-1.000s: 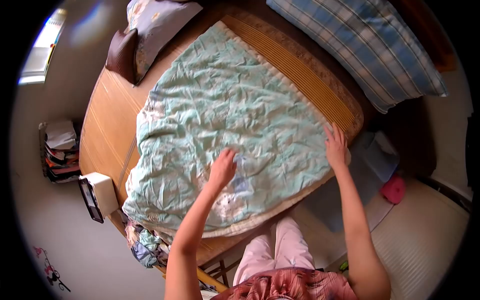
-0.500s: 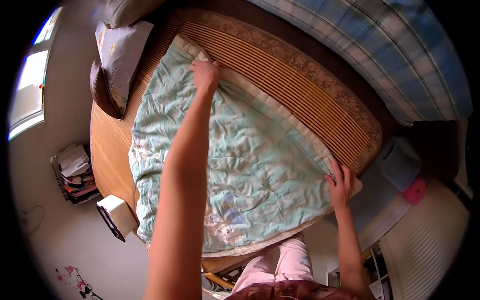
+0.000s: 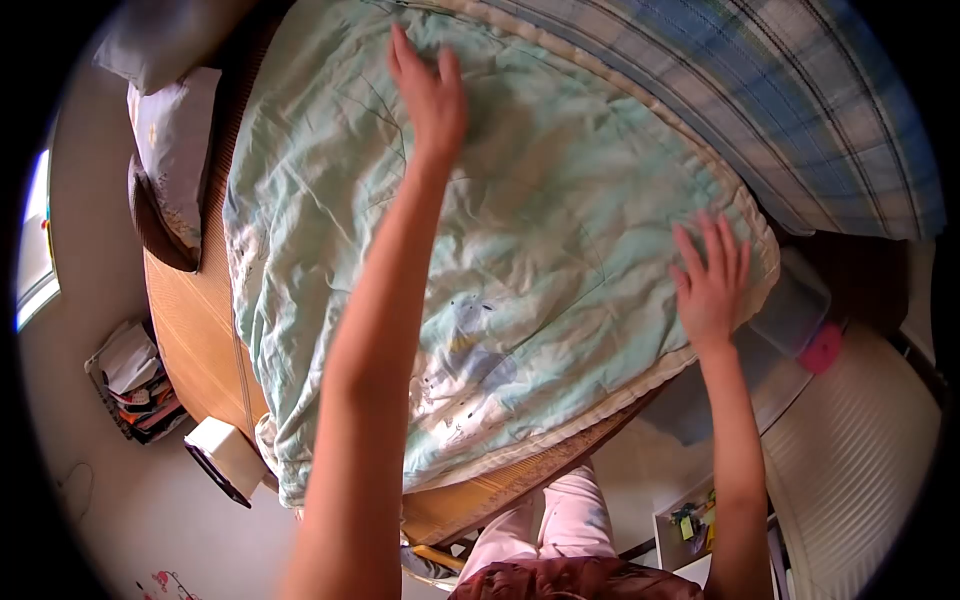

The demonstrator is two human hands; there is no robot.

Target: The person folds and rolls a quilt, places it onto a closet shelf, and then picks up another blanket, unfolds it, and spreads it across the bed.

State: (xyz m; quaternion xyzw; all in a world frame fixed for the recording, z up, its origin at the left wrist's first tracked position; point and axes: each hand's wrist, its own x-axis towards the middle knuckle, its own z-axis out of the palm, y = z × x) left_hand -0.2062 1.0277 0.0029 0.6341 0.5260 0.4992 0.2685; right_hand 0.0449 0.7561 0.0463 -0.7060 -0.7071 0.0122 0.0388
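Note:
A light green quilt (image 3: 540, 230) with a cream border and printed animal figures is spread over the bed mat (image 3: 190, 310), wrinkled most along its left side. Over the quilt's upper part is my left hand (image 3: 430, 100), its fingers apart and slightly blurred, holding nothing. My right hand (image 3: 713, 280) is over the quilt's right corner, fingers spread and nothing in them. Whether either palm presses on the cloth cannot be made out. The quilt's far edge lies along the blue plaid fabric (image 3: 740, 110).
Pillows (image 3: 175, 150) lie at the upper left. A stack of papers and books (image 3: 135, 385) and a white bin (image 3: 228, 455) stand beside the bed's left edge. To the right are a translucent box (image 3: 795, 300), a pink item (image 3: 820, 347) and a ribbed pale surface (image 3: 850, 470).
The quilt's far edge has moved away from me, covering the slatted mat strip up to the plaid fabric. Both hands, earlier at that edge, have let go and opened.

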